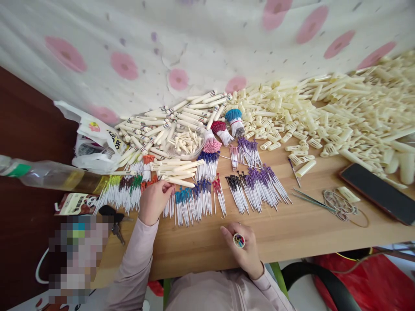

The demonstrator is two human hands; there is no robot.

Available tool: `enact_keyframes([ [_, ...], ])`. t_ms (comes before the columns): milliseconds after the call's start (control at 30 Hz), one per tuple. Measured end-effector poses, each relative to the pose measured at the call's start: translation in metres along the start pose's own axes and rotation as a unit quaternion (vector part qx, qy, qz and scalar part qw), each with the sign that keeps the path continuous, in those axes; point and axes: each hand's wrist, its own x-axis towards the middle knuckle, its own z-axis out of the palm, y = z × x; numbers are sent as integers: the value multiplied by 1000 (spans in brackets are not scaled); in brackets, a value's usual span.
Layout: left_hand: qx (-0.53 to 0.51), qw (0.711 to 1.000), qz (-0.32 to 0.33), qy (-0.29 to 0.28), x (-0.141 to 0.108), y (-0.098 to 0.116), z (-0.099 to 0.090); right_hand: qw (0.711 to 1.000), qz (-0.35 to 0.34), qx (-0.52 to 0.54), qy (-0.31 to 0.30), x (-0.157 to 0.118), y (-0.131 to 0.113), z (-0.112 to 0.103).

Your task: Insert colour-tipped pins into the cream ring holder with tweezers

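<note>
My right hand (249, 250) is closed around a cream pen barrel (239, 240) near the table's front edge. The barrel's round end faces up, with several coloured tips inside it. Over the rows of pen refills, my left hand (152, 202) is closed in a pinch. Whatever lies between its fingertips is too hidden to make out. Orange-tipped refills (148, 168) lie just beyond that hand. To its right are blue-tipped refills (185, 207), and to its left white refills with green and brown tips (125, 194). A small stack of cream pens (178, 172) rests just past its fingers.
Loose cream pen parts (324, 112) heap up at the back right. Small cream tips fill a clear bowl (197, 153). A phone (376, 192), tweezers (313, 201) and rubber bands (340, 205) lie right. A bottle (58, 175) and keys (116, 229) are left.
</note>
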Motion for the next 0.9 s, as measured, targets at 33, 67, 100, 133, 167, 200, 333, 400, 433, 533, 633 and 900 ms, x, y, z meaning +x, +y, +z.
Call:
enact_keyframes([
  [33, 2, 1000, -4, -2, -2, 0, -1, 1000, 1, 1, 0, 0, 1, 0],
  [67, 5, 1000, -8, -2, -5, -1, -2, 1000, 2, 1, 0, -1, 1, 0],
  [100, 9, 1000, -13, -3, -7, -1, -2, 1000, 3, 1, 0, -1, 2, 1],
  [133, 13, 1000, -19, -3, -10, -2, -3, 1000, 4, 1, -1, -1, 3, 1],
  [167, 18, 1000, -23, -5, -12, -3, -4, 1000, 4, 1, -2, -2, 3, 1],
  [200, 22, 999, -28, -8, -15, -4, -4, 1000, 4, 1, -3, -2, 4, 1],
  [333, 42, 998, -41, -23, -20, -6, -2, 1000, 3, -1, -7, -3, 3, 1],
  [400, 51, 997, -45, -30, -21, -5, 0, 1000, 2, -2, -9, -2, 3, 1],
  [433, 56, 997, -46, -33, -20, -4, 1, 1000, 2, -3, -9, -2, 2, 1],
  [533, 75, 995, -53, -39, -20, 0, 3, 1000, 1, -7, -5, -2, 1, 1],
  [633, 104, 992, -61, -41, -20, 4, 4, 1000, 2, -11, 0, -2, 2, 3],
  [900, 108, 991, -42, -62, -21, 6, 0, 1000, -4, -28, 7, -2, -1, 3],
])
